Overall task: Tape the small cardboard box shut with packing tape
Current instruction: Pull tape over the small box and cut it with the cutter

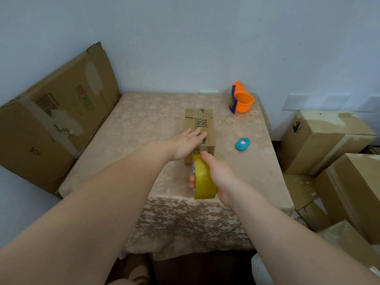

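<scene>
Left hand (188,141): pressed flat, fingers spread, on the small cardboard box (200,128).
Right hand (219,175): grip clamped on the tape roll (203,181), just before the box's near end.

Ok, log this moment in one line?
step: taping box | left hand: flat on box top | right hand: holding tape roll at near end | cutter: on table, unused

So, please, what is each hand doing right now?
Left hand: open, pressing flat on the small cardboard box.
Right hand: closed around the yellow tape roll.
</scene>
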{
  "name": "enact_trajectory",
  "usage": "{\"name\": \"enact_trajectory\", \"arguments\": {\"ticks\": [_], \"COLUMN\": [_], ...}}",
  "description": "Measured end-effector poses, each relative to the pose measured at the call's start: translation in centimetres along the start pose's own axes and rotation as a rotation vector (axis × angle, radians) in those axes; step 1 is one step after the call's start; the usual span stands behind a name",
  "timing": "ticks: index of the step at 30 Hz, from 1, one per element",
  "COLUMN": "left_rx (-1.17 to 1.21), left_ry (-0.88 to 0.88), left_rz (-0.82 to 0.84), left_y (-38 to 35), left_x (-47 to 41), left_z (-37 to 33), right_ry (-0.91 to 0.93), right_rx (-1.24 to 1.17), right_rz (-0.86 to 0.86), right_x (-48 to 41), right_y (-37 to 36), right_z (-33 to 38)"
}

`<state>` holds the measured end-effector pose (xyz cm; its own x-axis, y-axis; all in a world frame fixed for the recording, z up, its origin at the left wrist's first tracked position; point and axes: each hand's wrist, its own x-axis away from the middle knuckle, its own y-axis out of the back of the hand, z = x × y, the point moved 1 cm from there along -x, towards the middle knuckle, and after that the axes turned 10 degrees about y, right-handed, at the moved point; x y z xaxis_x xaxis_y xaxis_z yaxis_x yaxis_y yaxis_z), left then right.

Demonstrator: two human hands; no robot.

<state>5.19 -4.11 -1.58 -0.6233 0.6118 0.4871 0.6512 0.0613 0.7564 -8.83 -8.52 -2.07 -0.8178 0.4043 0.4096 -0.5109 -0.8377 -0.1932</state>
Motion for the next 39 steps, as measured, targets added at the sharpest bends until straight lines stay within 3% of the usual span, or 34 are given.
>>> {"name": "enact_trajectory", "arguments": {"ticks": [24,28,34,39], "left_rx": [-0.099,-0.128,-0.282,-0.374], "left_ry": [-0.057,-0.045,0.059,0.161], "left_rz": [0.003,-0.022,-0.248,-0.28], "left_y": [0.1,0.4,-0.1,-1.8], "left_x": [1.7,1.8,2.1,1.7], "left_z": [-1.0,-1.3,-3.7,-5.5], "right_ry": [-0.116,-0.106,-0.149,-0.051], "right_rx": [0.009,0.078,0.06,0.35], "right_rz": [-0.083,-0.144,-0.32,-0.462], "right_x": [0.3,-0.8,-1.6,-3.6], "right_y": [-0.7,-1.2,1.6,4.7], "right_z": [-0.1,-0.6,-0.3,0.8]}}
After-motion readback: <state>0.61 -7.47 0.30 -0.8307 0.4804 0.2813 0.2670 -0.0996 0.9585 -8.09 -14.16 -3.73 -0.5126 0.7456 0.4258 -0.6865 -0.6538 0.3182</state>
